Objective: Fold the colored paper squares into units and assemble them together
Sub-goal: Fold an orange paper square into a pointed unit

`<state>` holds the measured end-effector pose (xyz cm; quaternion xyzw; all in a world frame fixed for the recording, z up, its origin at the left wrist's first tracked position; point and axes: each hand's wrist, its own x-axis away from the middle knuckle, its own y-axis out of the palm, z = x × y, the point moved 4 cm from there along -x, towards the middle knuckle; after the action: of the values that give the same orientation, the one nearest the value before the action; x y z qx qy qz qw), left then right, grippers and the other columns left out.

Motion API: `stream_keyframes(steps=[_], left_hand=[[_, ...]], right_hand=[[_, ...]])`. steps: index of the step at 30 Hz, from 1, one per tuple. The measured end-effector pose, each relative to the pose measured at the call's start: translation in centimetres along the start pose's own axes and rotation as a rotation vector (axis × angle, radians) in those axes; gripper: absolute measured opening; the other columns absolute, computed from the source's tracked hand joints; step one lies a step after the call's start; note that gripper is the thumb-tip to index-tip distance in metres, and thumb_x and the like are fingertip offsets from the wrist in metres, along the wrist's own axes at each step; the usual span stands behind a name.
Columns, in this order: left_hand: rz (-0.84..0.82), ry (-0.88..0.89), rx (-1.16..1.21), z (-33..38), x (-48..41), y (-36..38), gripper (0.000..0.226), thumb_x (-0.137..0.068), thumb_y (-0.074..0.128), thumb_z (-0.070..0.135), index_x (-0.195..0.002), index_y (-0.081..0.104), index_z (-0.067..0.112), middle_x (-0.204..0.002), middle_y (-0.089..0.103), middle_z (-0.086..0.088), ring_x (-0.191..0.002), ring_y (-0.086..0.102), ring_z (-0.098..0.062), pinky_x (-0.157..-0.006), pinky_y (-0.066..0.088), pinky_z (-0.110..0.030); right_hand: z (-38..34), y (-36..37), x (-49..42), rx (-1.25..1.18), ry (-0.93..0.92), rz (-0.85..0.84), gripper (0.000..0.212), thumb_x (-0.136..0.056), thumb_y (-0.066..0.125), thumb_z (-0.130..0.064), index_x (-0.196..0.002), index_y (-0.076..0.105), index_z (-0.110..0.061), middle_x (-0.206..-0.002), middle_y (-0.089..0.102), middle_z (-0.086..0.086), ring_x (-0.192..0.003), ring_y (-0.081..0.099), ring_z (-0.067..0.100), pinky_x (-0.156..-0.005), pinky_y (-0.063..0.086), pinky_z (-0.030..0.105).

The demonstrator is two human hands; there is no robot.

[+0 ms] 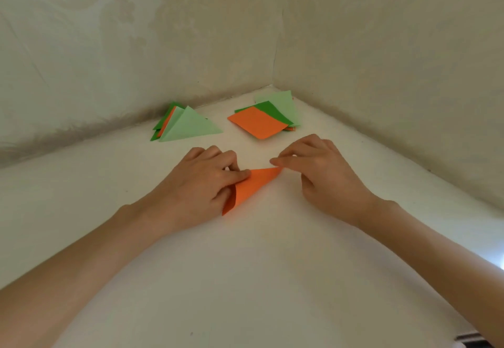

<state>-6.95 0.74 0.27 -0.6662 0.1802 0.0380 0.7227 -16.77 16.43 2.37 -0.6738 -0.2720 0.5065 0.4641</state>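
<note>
White tabletop point(245, 279) narrows into a corner at 12 o'clock. The left wall point(109, 47) shuts it off at 10 o'clock and the right wall point(381, 47) at 2. Open working room runs toward 6 o'clock, between the forearms. Both walls are pale and mottled, with a grey smudge along the base seam.

- 11 o'clock, near the left wall: pile of folded triangles point(188, 126), light green on top, orange and dark green beneath.
- Centre: left hand point(207, 184) grips the orange sheet point(251, 186) against the table, fingers curled over its left part.
- The sheet is partly folded and bowed like a cone, tip toward 2 o'clock.
- 12 to 1 o'clock: stack of flat squares point(259, 125), orange topmost, greens fanned behind.
- Right hand point(324, 173) pinches the sheet's tip, thumb against forefinger.
</note>
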Motion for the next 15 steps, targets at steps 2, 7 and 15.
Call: stream_keyframes(steps=[2, 7, 15], left_hand=[[0.005, 0.001, -0.006, -0.1, 0.0, 0.1, 0.051, -0.079, 0.032, 0.026, -0.115, 0.068, 0.024, -0.092, 0.059, 0.006, -0.083, 0.037, -0.012, -0.069, 0.016, -0.023], [0.004, -0.032, 0.000, -0.3, 0.2, 0.3, 0.059, -0.080, 0.023, 0.031, -0.123, 0.063, 0.027, -0.100, 0.057, 0.006, -0.087, 0.039, -0.013, -0.074, 0.018, -0.023], [-0.086, -0.111, -0.034, -0.2, 0.3, 0.2, 0.083, -0.069, 0.000, 0.043, -0.139, 0.044, 0.035, -0.122, 0.047, 0.010, -0.098, 0.035, -0.012, -0.083, 0.014, -0.019]], right_hand=[[-0.7, 0.5, 0.4, 0.057, -0.038, -0.073, 0.065, -0.065, 0.020, -0.008, -0.105, 0.071, -0.012, -0.096, 0.068, 0.002, -0.092, 0.055, 0.026, -0.073, 0.040, 0.034], [-1.3, 1.0, 1.3, 0.193, -0.021, -0.169, 0.056, -0.066, 0.036, -0.002, -0.110, 0.069, -0.013, -0.101, 0.066, 0.005, -0.091, 0.061, 0.032, -0.075, 0.048, 0.039], [-3.3, 0.8, 2.6, 0.449, -0.115, -0.351, 0.075, -0.060, 0.059, -0.004, -0.130, 0.055, -0.030, -0.107, 0.065, 0.020, -0.101, 0.062, 0.041, -0.090, 0.043, 0.057]])
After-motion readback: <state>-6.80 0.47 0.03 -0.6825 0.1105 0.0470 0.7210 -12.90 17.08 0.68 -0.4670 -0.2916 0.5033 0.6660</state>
